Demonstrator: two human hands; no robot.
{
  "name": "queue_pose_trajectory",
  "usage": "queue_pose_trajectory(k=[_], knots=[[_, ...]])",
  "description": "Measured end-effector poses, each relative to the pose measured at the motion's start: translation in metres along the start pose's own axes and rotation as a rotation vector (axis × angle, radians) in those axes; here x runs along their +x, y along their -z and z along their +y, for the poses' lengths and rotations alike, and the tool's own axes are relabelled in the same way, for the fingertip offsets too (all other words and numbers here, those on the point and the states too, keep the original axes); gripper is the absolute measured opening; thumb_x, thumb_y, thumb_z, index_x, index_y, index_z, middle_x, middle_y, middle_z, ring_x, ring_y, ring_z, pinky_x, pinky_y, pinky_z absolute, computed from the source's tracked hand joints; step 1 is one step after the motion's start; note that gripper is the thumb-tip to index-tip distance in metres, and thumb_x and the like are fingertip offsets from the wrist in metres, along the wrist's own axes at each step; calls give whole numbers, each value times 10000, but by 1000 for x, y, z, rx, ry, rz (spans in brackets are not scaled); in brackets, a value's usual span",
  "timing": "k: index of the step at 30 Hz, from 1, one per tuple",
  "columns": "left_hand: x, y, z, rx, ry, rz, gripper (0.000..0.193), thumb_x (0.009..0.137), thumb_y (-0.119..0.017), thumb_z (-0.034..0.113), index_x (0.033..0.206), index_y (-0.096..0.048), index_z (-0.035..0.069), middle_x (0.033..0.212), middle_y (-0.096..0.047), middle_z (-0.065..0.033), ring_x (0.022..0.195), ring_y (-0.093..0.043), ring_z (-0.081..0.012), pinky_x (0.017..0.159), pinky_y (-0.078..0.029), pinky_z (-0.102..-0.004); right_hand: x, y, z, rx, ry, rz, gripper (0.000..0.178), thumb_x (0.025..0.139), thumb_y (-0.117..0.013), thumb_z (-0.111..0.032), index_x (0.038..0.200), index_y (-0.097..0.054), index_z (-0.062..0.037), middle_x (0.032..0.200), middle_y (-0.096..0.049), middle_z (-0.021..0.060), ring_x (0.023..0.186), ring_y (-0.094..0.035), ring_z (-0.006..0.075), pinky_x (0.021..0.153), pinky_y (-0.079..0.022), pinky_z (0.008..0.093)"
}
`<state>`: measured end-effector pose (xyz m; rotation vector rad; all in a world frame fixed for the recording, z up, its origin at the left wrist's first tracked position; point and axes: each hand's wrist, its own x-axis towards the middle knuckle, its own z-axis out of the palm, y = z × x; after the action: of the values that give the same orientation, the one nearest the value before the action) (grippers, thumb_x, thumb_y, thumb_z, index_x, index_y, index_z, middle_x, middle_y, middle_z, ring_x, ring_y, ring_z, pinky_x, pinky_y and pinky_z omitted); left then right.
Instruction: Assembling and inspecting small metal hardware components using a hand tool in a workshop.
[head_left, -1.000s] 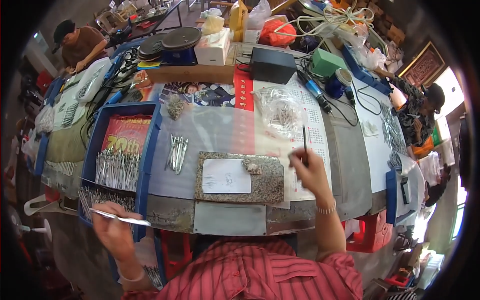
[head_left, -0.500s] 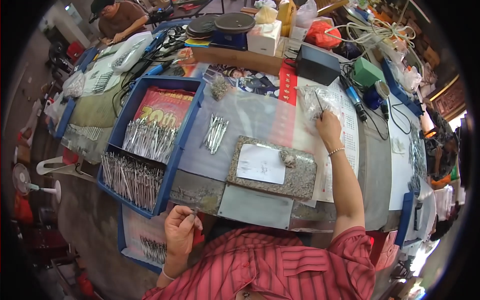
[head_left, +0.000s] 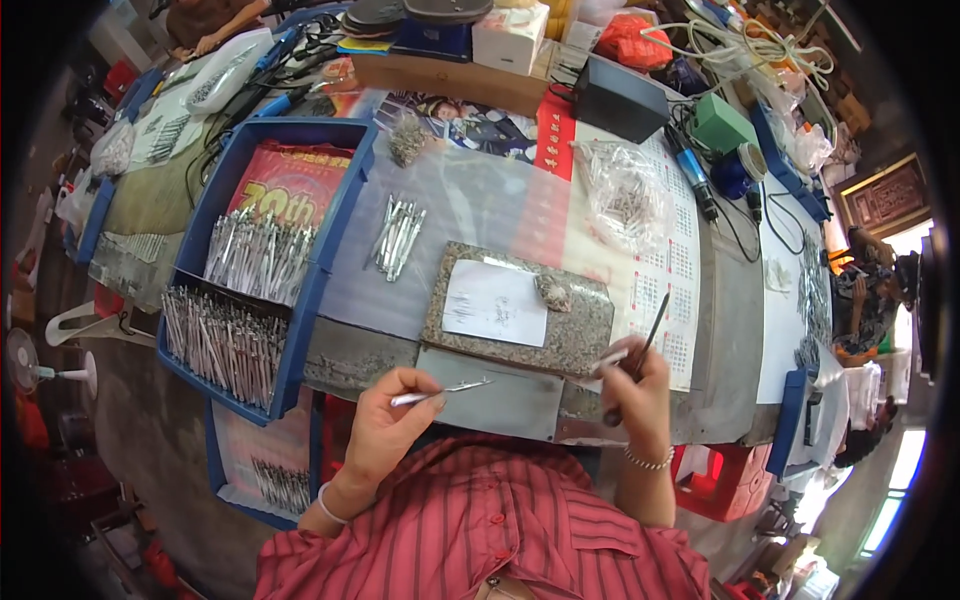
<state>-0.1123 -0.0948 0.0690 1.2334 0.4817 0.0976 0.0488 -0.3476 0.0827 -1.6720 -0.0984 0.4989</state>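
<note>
My left hand (head_left: 390, 425) is closed in a pinch on a slim silvery metal rod (head_left: 420, 397), which points right above the table's front edge. It resembles the rods bundled in the blue tray. My right hand (head_left: 642, 400), partly blurred, is closed round a thin dark pointed tool (head_left: 655, 325) slanting up and away. A small pale piece (head_left: 613, 357) shows at its fingertips; its kind cannot be made out. Between and beyond the hands lies a speckled stone slab (head_left: 575, 352), bearing a white paper (head_left: 490, 320) with dark slivers and a small lumpy bag (head_left: 553, 292).
At left stands a blue two-part tray (head_left: 322, 275) full of silvery rods. Several more rods (head_left: 398, 238) lie on the clear sheet. A clear plastic bag (head_left: 625, 200) of small pieces sits beyond the slab, near a dark box (head_left: 622, 105) and a blue-gripped tool (head_left: 692, 172).
My right hand has left the plastic bag and come back near the slab's right end, holding the dark tool. My left hand has moved right and forward, its silvery rod now in sight. The view has shifted.
</note>
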Motion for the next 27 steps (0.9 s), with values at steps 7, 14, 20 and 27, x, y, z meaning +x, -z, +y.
queue_pose_trajectory(k=[7, 14, 20, 27], knots=[[18, -29, -6, 110, -186, -163, 172, 906, -614, 18, 1078, -606, 11, 936, -571, 11, 858, -524, -50, 765, -432, -206, -31, -30, 11, 387, -72, -169, 146, 812, -653, 26, 926, -565, 5, 728, -579, 25, 498, -492, 49, 439, -387, 197], [23, -56, -8, 86, 11, -276, 123, 928, -604, 86, 1006, -624, -8, 874, -549, 2, 713, -506, -39, 621, -417, -196, -22, -45, 10, 383, -50, -315, 143, 827, -657, 19, 918, -555, -25, 830, -578, 9, 544, -496, 30, 452, -379, 182], [29, -57, -5, 180, -27, -299, 111, 913, -620, 86, 961, -614, -14, 806, -545, 1, 663, -489, -37, 581, -394, -201, -20, -51, 13, 362, -66, -313, 194, 807, -670, 39, 939, -536, -9, 896, -556, 59, 557, -503, 64, 446, -399, 197], [29, -46, 0, 360, -157, -274, 79, 891, -623, 66, 907, -616, -11, 754, -554, -2, 611, -480, -37, 544, -387, -214, -15, -43, 9, -285, 607, -230, 218, 773, -691, 24, 974, -648, -50, 875, -622, 95, 611, -583, 167, 530, -465, 252]])
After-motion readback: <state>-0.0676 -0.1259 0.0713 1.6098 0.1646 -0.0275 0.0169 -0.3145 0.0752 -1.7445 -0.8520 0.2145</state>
